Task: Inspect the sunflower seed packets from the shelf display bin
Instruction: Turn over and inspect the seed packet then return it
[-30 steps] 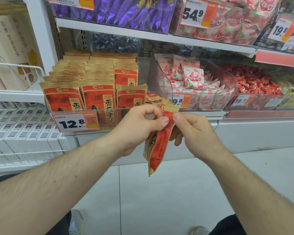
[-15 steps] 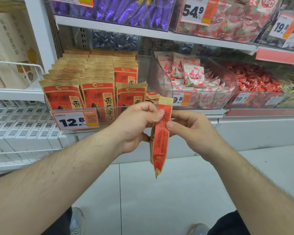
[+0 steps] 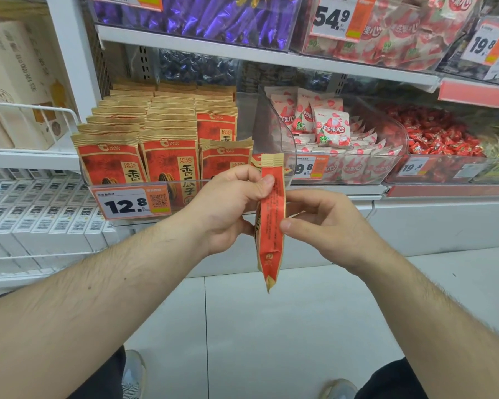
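A red and tan sunflower seed packet (image 3: 271, 237) hangs edge-on in front of the shelf, its printed side panel facing me. My left hand (image 3: 228, 208) pinches it near the top with the thumb on the panel. My right hand (image 3: 326, 226) pinches its right edge lower down, about mid-height. Behind them, the clear display bin (image 3: 185, 185) holds several rows of the same packets (image 3: 167, 156) standing upright, with a 12.8 price tag (image 3: 131, 204) on its front.
A clear bin of white and pink candy packs (image 3: 332, 131) sits to the right, then a bin of red wrapped candies (image 3: 435, 136). Purple sweets (image 3: 213, 15) fill the shelf above. White boxes (image 3: 41, 220) line a wire rack at the left. Pale floor tiles (image 3: 271, 326) lie below.
The packet has swung from tilted to nearly upright and turned edge-on. My right hand has slid down from the top corner to the packet's middle edge.
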The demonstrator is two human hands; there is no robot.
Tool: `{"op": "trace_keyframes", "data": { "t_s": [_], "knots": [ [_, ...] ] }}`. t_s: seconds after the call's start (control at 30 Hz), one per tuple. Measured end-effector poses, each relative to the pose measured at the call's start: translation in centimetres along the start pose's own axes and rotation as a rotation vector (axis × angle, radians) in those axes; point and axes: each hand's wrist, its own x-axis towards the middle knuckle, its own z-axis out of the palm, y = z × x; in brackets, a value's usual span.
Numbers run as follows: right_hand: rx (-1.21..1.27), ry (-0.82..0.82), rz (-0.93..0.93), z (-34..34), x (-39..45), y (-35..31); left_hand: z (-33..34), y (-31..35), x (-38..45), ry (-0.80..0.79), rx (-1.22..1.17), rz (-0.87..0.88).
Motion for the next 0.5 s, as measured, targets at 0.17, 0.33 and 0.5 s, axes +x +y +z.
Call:
{"op": "trace_keyframes", "data": {
  "t_s": [0.17,0.33,0.5],
  "knots": [
    [-0.126,-0.127,0.086,-0.2,-0.2,-0.1,-0.4,0.4,0.3,0.001,-0.105,0.034],
    [-0.156,-0.233,0.114,0.1,-0.5,-0.2,-0.9,0.7,0.4,-0.015,-0.17,0.076],
    [-0.137,-0.227,0.131,-0.1,-0.6,-0.7,-1.2,0.5,0.7,-0.041,-0.184,0.065]
  ]
}}
